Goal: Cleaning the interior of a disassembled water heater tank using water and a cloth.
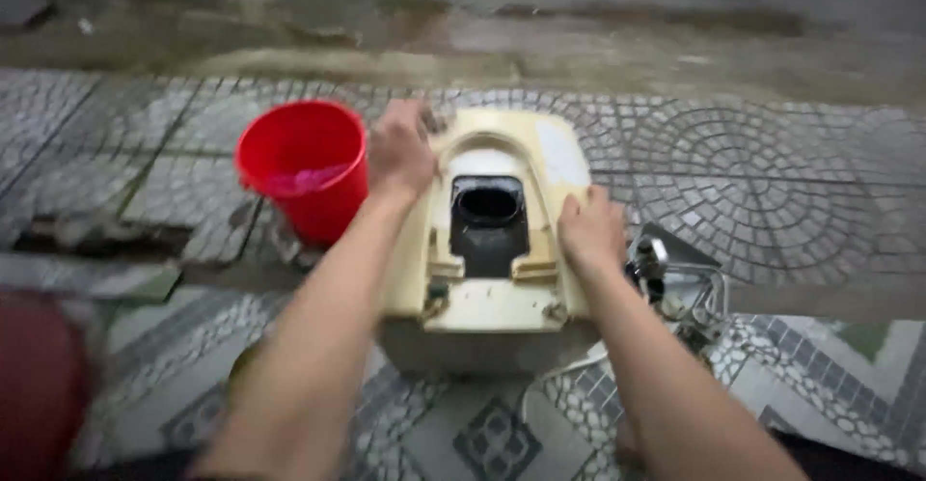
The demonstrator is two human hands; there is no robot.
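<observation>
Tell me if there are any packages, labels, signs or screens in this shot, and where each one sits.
None that show: no package, sign or screen, and no label can be made out.
What is there: a cream plastic casing on the tiled ground, with the left hand at its top corner and the right hand on its side.
A red bucket stands left of it.
</observation>
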